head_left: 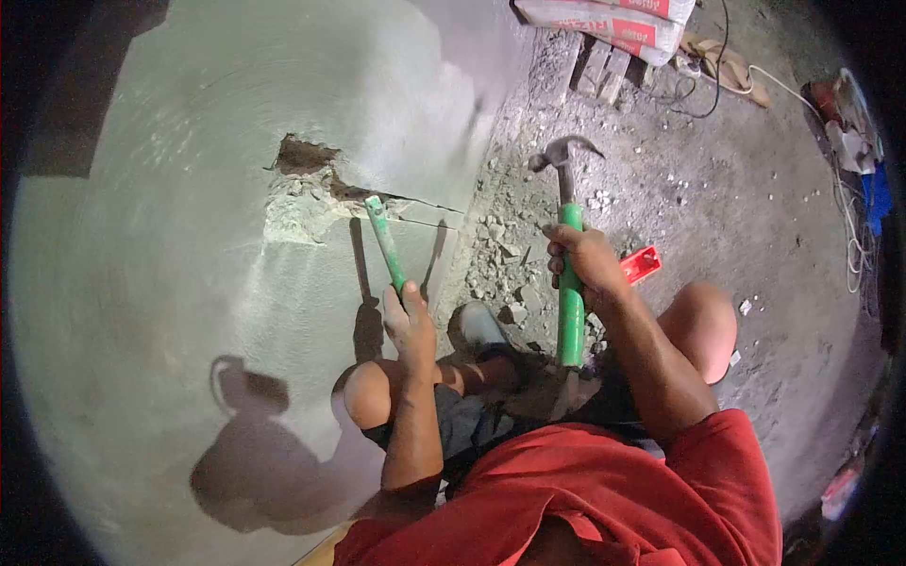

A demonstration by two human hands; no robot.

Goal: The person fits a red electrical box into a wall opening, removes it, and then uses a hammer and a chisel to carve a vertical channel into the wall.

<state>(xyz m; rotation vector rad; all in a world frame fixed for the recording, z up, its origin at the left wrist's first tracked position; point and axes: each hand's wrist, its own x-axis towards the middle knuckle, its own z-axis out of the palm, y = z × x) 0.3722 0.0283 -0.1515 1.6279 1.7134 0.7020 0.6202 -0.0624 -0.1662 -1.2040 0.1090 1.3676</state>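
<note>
My left hand [409, 325] is wrapped round the lower end of a flat green chisel-like bar [381, 238], its upper end overlapping the broken edge of the wall in this view. A ragged hole [304, 156] with brown insides opens in the grey plastered wall [189, 217], and a dark crack runs from it to the right. In my right hand [587, 257] is a claw hammer [570, 311], gripped by its green handle with the metal head up and apart from the wall. An open red plastic box [641, 266] lies on the floor beside my right wrist.
Broken plaster and rubble [510, 250] line the foot of the wall. Printed sacks [613, 24] rest on a wooden pallet [600, 72] at the back. Cables [847, 226] and assorted items lie along the right side. My knees are bent below my hands.
</note>
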